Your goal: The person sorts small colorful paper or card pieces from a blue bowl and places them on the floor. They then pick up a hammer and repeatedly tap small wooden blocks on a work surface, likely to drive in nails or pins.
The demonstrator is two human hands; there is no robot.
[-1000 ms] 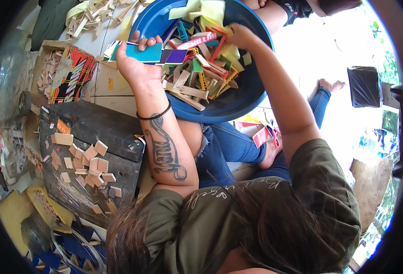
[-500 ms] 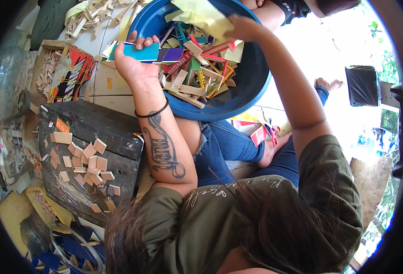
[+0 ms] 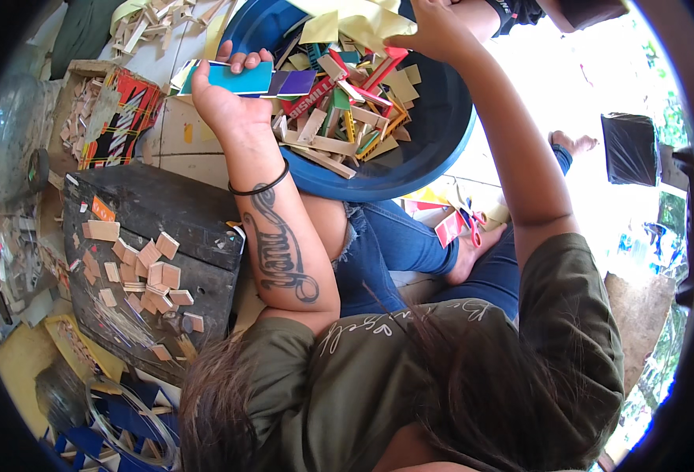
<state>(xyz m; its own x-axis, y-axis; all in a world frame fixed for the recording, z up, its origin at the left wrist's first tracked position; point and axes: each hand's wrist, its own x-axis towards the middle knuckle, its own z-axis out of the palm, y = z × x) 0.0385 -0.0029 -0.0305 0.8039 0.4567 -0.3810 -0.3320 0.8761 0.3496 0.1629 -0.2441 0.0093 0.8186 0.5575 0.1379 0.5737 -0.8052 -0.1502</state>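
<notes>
My left hand [image 3: 233,86] is closed around a small stack of flat coloured pieces [image 3: 241,79], teal on top, over the left rim of the blue basin [image 3: 433,169]. A purple piece [image 3: 293,83] sticks out to the right of the stack. My right hand [image 3: 435,33] is at the basin's far right edge, thumb and fingers apart. Its thumb overlaps the edge of pale yellow sheets [image 3: 355,27] in the far part of the basin. Under them lie many wooden strips [image 3: 323,141], some with red, green or yellow faces.
On my left stands a dark wooden box [image 3: 158,204] with small wooden blocks [image 3: 166,275] on it. A carton [image 3: 119,118] of wood bits sits behind. Red-handled scissors [image 3: 474,226] lie by my foot. Another person's leg [image 3: 477,17] is beyond the basin.
My right hand has moved farther away and its fingers have spread off the yellow sheet it held, which now lies lower in the basin. My left hand keeps its stack.
</notes>
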